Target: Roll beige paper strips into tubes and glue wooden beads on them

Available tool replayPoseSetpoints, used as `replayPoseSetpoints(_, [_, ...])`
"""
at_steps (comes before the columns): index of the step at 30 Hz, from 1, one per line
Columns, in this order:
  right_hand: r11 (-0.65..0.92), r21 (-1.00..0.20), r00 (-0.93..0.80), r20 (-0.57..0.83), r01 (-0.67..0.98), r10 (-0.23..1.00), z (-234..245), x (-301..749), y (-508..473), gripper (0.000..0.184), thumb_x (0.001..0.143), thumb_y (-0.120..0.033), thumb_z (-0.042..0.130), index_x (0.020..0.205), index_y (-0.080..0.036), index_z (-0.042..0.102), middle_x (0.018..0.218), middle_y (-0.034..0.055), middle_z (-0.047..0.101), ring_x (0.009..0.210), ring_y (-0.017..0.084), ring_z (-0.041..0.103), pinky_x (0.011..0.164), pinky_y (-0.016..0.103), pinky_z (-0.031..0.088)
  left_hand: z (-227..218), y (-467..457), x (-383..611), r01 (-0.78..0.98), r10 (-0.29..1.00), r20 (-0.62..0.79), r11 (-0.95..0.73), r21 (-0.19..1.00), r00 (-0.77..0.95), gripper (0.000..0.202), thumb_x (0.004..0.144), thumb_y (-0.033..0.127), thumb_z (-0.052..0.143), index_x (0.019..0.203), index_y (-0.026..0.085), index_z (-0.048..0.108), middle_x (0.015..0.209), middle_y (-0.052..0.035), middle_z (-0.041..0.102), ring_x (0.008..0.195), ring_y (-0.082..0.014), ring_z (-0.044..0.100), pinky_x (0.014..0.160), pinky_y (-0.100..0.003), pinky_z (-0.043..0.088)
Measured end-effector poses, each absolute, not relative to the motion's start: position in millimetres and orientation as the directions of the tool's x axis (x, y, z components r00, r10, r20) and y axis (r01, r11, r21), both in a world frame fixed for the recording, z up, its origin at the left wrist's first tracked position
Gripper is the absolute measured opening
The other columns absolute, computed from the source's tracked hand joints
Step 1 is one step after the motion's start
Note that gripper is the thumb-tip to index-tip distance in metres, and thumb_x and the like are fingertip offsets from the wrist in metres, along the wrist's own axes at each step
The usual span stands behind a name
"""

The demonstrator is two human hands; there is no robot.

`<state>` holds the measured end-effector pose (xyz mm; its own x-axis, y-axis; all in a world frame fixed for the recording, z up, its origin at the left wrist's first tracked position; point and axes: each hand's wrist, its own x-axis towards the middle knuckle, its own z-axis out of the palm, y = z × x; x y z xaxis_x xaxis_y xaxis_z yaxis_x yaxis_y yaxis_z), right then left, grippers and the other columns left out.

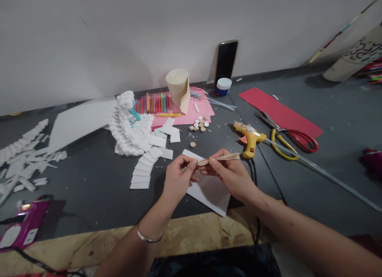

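Observation:
A thin, layered stack of tan paper (227, 157), perhaps folded, is pinched between my two hands above the table. My left hand (179, 175) grips its left end with thumb and fingers. My right hand (228, 171) holds it nearer the middle, and the loose layers fan out past the fingers to the right. Beneath both hands lies a white sheet of board (211, 193), partly covered by them. Just left of the hands, small white rectangles (141, 175) overlap in a curved row. A small round beige disc (192, 144) sits beyond my left hand.
Right of my hands are a yellow glue gun (252, 140) with a cord, a long glue stick (334, 177), scissors (280, 132) and red paper (280, 110). Behind stand a cream paper cup (177, 86), a phone (226, 60) and a jar (223, 87). A fluffy white piece (127, 130) lies left.

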<state>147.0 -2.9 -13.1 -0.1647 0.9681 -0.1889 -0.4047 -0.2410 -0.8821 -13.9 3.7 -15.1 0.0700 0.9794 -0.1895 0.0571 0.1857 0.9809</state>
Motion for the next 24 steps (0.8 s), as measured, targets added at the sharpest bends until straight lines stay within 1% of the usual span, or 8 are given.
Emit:
replayPoseSetpoints(4, [-0.245, -0.873, -0.164, -0.193, -0.42, 0.967, -11, 150, 0, 0.028, 0.081, -0.04, 0.071, 0.083, -0.021, 0.051, 0.087, 0.0036, 0.075, 0.08, 0.018, 0.073, 0.084, 0.042, 0.059, -13, 6, -15, -0.004, 0.971, -0.225, 0.226, 0.974, 0.078, 0.03, 0.079, 0.046, 0.066, 0.079, 0.016, 0.059, 0.064, 0.0044, 0.056, 0.048, -0.0074, 0.058, 0.046, -0.019, 0.051])
replayPoseSetpoints(7, [-0.225, -0.901, -0.156, -0.179, -0.371, 0.971, -9, 151, -3, 0.028, 0.082, -0.041, 0.069, 0.083, -0.021, 0.051, 0.091, 0.0046, 0.074, 0.086, 0.02, 0.072, 0.083, 0.042, 0.059, -13, 7, -17, 0.027, 0.971, -0.234, 0.233, 0.972, 0.051, 0.031, 0.08, 0.047, 0.065, 0.076, 0.017, 0.055, 0.064, 0.0055, 0.054, 0.046, -0.0069, 0.057, 0.04, -0.016, 0.045])
replayPoseSetpoints(9, [-0.197, -0.931, -0.162, -0.153, -0.308, 0.975, -9, 150, -6, 0.026, 0.084, -0.042, 0.067, 0.083, -0.02, 0.053, 0.092, 0.0045, 0.072, 0.09, 0.021, 0.071, 0.083, 0.042, 0.059, -13, 7, -19, 0.072, 0.975, -0.221, 0.218, 0.973, 0.037, 0.03, 0.081, 0.047, 0.063, 0.077, 0.018, 0.055, 0.065, 0.0053, 0.055, 0.047, -0.0075, 0.057, 0.04, -0.016, 0.044])
replayPoseSetpoints(13, [-0.141, -0.974, -0.193, -0.105, -0.179, 0.976, -14, 150, -9, 0.026, 0.086, -0.045, 0.063, 0.084, -0.02, 0.056, 0.095, 0.0055, 0.068, 0.09, 0.02, 0.07, 0.076, 0.038, 0.06, -11, 7, -19, 0.25, 0.997, -0.078, 0.073, 0.965, 0.01, 0.026, 0.084, 0.042, 0.059, 0.075, 0.018, 0.057, 0.07, 0.0025, 0.058, 0.057, -0.0101, 0.058, 0.05, -0.021, 0.052])
replayPoseSetpoints(15, [-0.133, -0.982, -0.199, -0.105, -0.133, 0.974, -18, 150, -8, 0.027, 0.086, -0.047, 0.062, 0.085, -0.02, 0.057, 0.097, 0.006, 0.068, 0.088, 0.02, 0.07, 0.073, 0.036, 0.06, -10, 6, -19, 0.359, 1.0, -0.001, 0.0, 0.933, 0.002, 0.024, 0.086, 0.039, 0.057, 0.075, 0.018, 0.058, 0.07, 0.0014, 0.059, 0.06, -0.0113, 0.058, 0.053, -0.022, 0.052])
replayPoseSetpoints(17, [-0.138, -0.985, -0.188, -0.118, -0.1, 0.975, -22, 150, -7, 0.028, 0.086, -0.048, 0.061, 0.086, -0.02, 0.057, 0.096, 0.0056, 0.067, 0.087, 0.019, 0.069, 0.073, 0.036, 0.06, -10, 5, -18, 0.441, 0.999, 0.044, -0.041, 0.897, 0.003, 0.023, 0.087, 0.037, 0.055, 0.076, 0.018, 0.061, 0.071, 0.0004, 0.06, 0.063, -0.0126, 0.059, 0.056, -0.023, 0.052])
replayPoseSetpoints(20, [-0.159, -0.98, -0.186, -0.135, -0.122, 0.973, -24, 149, -7, 0.027, 0.086, -0.047, 0.062, 0.086, -0.02, 0.057, 0.095, 0.0054, 0.067, 0.091, 0.02, 0.069, 0.073, 0.035, 0.06, -12, 5, -18, 0.506, 0.997, 0.069, -0.07, 0.86, 0.02, 0.022, 0.089, 0.036, 0.053, 0.081, 0.018, 0.065, 0.075, -0.0018, 0.065, 0.068, -0.0146, 0.062, 0.061, -0.025, 0.053])
replayPoseSetpoints(24, [-0.173, -0.966, -0.199, -0.134, -0.192, 0.971, -21, 149, -6, 0.026, 0.086, -0.045, 0.063, 0.086, -0.02, 0.055, 0.093, 0.0047, 0.066, 0.093, 0.02, 0.069, 0.072, 0.032, 0.06, -11, 5, -19, 0.499, 0.997, 0.065, -0.074, 0.864, 0.036, 0.023, 0.089, 0.036, 0.054, 0.085, 0.018, 0.067, 0.073, -0.0028, 0.067, 0.068, -0.016, 0.064, 0.064, -0.027, 0.053])
